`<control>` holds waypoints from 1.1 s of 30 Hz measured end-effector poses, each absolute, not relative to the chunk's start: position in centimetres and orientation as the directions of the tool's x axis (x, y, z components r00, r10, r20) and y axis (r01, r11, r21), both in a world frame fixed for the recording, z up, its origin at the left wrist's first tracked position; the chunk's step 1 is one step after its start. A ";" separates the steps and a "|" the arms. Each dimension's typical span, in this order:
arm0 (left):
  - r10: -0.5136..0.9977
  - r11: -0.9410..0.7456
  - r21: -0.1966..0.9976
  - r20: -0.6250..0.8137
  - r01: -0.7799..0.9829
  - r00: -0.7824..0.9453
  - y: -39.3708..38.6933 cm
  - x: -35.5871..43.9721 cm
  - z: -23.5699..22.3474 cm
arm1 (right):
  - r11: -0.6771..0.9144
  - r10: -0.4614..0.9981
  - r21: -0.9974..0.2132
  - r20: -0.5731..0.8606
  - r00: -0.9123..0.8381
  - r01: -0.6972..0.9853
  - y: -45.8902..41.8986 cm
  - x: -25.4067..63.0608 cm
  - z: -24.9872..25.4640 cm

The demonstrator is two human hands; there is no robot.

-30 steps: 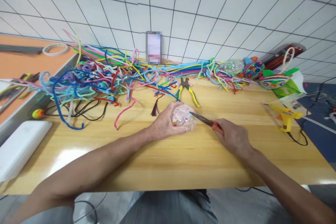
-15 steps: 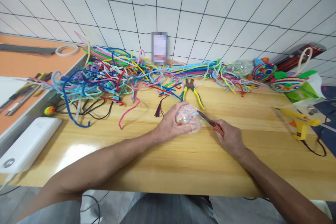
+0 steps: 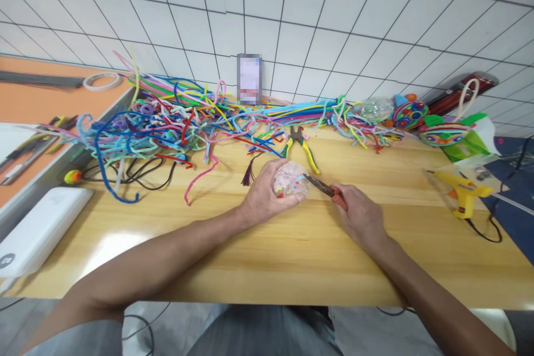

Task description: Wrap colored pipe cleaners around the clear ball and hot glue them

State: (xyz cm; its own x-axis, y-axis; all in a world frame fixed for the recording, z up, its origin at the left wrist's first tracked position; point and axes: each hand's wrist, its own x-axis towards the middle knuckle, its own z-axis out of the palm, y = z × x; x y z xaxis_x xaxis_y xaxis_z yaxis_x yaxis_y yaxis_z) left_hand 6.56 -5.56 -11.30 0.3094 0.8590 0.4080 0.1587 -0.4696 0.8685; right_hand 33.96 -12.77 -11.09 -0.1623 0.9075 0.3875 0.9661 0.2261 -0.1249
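Note:
My left hand [image 3: 262, 192] wraps round a clear, rounded plastic ball [image 3: 287, 181] with small coloured bits on or inside it, holding it over the table. From the other side, my right hand [image 3: 361, 217] grips the scissors [image 3: 323, 186] by their orange-red handles. Their dark pointed tip reaches the ball's right edge, by a light-blue bit; I cannot tell whether it touches. Just behind the ball lie pliers [image 3: 301, 147] with yellow-green handles, legs spread. A dark purple tassel [image 3: 248, 172] rests left of them.
Tangled pipe cleaners [image 3: 154, 128] spread along the back left. A phone [image 3: 249, 79] leans on the tiled wall. A yellow glue gun [image 3: 463, 192] lies at right, near colourful fish-like crafts [image 3: 444, 132]. A white power bank [image 3: 45, 231] sits at left, with black cord [image 3: 146, 175] behind it.
The whole view has shifted slightly. The ball has turned a little in my left hand, and the scissors lie flatter, their tip still at its right side.

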 end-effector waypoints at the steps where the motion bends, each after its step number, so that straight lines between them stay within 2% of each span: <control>1: 0.834 -0.527 0.829 0.461 0.188 0.302 -5.6 6.5 -11.4 | 0.207 0.908 -0.103 0.389 -0.152 0.973 -12.9 33.9 -11.1; 6: 0.755 -0.651 0.718 0.579 0.247 0.308 -5.6 6.3 -11.4 | 0.126 0.922 0.002 0.368 -0.118 0.992 -13.2 33.6 -11.0; 13: 0.762 -0.647 0.686 0.562 0.333 0.321 -5.3 5.8 -11.2 | 0.055 0.973 0.009 0.223 -0.056 0.998 -13.7 33.0 -10.0; 18: 0.744 -0.668 0.649 0.585 0.365 0.323 -4.7 5.8 -11.4 | 0.195 0.956 -0.118 0.243 -0.162 0.974 -14.5 32.0 -8.9; 22: 0.722 -0.687 0.590 0.616 0.423 0.315 -4.8 5.9 -11.5 | 0.151 0.961 -0.271 0.266 -0.076 0.951 -14.6 32.0 -7.8; 25: 0.702 -0.698 0.554 0.655 0.453 0.280 -4.8 5.9 -11.6 | 0.138 0.971 -0.311 0.230 -0.066 0.940 -14.5 32.6 -7.5; 33: 0.745 -0.661 0.612 0.603 0.434 0.284 -4.8 5.9 -11.8 | 0.084 0.948 -0.110 0.314 -0.045 0.990 -15.2 32.5 -8.7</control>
State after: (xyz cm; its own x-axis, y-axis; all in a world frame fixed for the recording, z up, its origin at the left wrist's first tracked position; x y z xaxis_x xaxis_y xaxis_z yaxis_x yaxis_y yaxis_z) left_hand 5.92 -4.83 -11.81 0.2835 0.7453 0.6034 0.4342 -0.6608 0.6122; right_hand 32.54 -15.19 -8.65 -0.0453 0.9484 0.3140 0.9904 0.0838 -0.1103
